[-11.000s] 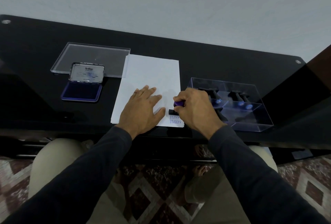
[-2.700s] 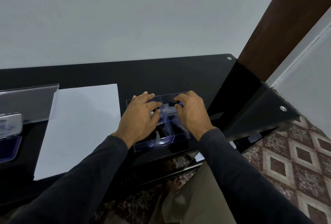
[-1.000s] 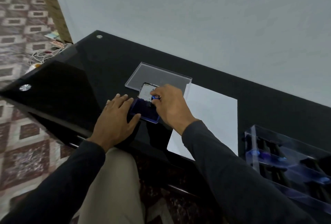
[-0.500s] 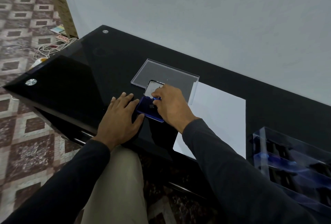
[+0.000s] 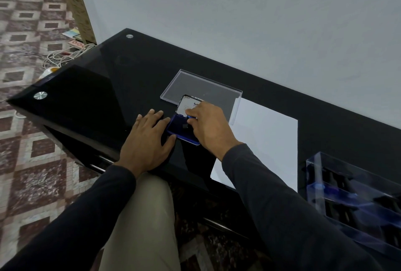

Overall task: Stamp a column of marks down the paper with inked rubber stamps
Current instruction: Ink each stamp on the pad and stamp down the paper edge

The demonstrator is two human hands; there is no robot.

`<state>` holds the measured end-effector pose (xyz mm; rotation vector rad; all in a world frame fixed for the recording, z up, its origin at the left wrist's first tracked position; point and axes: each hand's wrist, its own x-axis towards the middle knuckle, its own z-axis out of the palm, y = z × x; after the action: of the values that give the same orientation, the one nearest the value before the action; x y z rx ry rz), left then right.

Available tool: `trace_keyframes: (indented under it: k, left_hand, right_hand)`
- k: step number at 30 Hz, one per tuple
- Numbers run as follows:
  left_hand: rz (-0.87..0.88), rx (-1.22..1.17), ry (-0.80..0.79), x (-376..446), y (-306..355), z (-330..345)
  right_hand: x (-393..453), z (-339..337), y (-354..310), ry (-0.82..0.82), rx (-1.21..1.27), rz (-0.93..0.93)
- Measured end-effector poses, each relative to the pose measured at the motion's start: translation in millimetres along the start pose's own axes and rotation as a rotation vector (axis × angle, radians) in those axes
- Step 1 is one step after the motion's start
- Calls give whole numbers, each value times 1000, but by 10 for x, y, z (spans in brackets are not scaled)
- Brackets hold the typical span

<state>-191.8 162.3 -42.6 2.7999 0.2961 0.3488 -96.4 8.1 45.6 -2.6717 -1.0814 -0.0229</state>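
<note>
- The right hand [image 5: 211, 127] pinches a small rubber stamp [image 5: 192, 118] between thumb and curled fingers; only a blue sliver of its handle and a dark block below it show under the knuckles.
- The stamp is held down over the ink pad [image 5: 179, 128], with its dark base on the blue pad surface, toward that tray's right side.
- The ink pad sits on the black glass worktop [image 5: 104, 97] near its front edge, left of the middle, its hinged lid [image 5: 188, 106] tipped open behind it with a printed label partly hidden by the fingertips.
- The left hand [image 5: 147, 138] lies flat on the worktop with straight fingers spread, just left of the ink pad; its index finger and thumb touch the pad's left side and hold nothing.
- The sheet of paper [image 5: 264, 138] lies to the right of the ink pad, reaching from the middle of the worktop to its front edge; the right forearm crosses its near left corner, and no marks can be made out on the part that shows.
- A clear plastic lid [image 5: 201, 89] lies flat behind the ink pad, toward the back of the worktop, its right end touching the paper's far left corner.
- A clear plastic box [image 5: 355, 197] stands at the worktop's right end near the front edge, well apart from both hands, with several dark stamps [image 5: 338, 186] with blue parts blurred inside it.
</note>
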Motion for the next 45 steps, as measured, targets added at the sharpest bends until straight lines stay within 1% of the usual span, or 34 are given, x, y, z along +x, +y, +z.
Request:
trace_keyframes:
  k: [6, 11, 13, 26, 34, 41, 45]
  left_hand:
    - [-4, -6, 7, -9, -8, 10]
    - [-1, 0, 6, -9, -10, 8]
    - [-5, 3, 4, -7, -4, 2]
    - [-4, -10, -8, 0, -12, 19]
    - [-1, -11, 1, 0, -13, 24]
    - [-7, -5, -4, 5, -7, 12]
    - [2, -6, 7, -4, 6, 8]
  right_hand:
    - [-7, -1, -10, -25, 57, 18]
    - [-111, -5, 2, 69, 154, 23]
    - [-125, -1, -3, 82, 170, 26]
    - [-32, 22, -4, 79, 80, -30]
    - [-85, 39, -4, 139, 155, 3]
    - [-94, 28, 8, 94, 198, 35]
    - [-89, 29, 5, 108, 180, 25]
